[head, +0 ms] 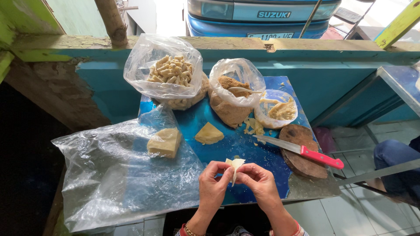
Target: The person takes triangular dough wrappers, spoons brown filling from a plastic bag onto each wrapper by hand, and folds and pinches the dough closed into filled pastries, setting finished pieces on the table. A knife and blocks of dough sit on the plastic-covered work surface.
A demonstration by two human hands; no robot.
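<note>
Both hands pinched a thin, pale folded dough wrapper [234, 168], upright between them. The left hand [213, 185] and right hand [261, 185] gripped opposite edges.

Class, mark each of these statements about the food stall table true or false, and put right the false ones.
1. Both hands hold a thin pale wrapper. True: left hand and right hand pinch it together.
2. The knife has a blue handle. False: it is red.
3. The knife rests on a round wooden board. True.
4. A spoon stands in the bag of rolled pieces. False: it lies in the bag of brown filling.
</note>
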